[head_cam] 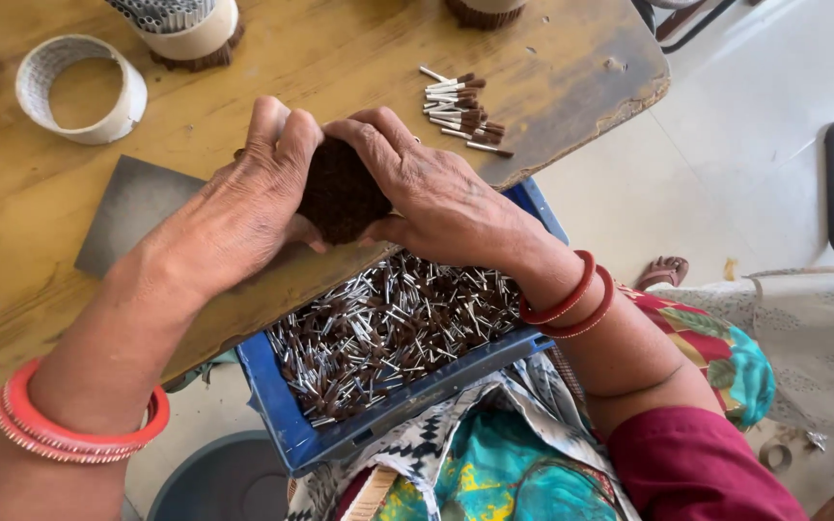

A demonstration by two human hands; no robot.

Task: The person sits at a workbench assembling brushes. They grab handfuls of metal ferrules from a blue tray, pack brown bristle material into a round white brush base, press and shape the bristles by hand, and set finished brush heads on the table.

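On the worn yellow wooden table (359,58), left hand (243,207) and right hand (436,198) both clasp a dark brown round bundle (340,193), compressing it above the blue plastic crate (282,405).

A white tape ring (81,89) lies on the worn wooden surface (359,58), near a banded bundle of metal pins (185,27). A small pile of brown-tipped pins (462,108) sits near the far edge. A grey sheet (127,207) lies flat. A sandal (663,271) rests on the pale floor (726,145).
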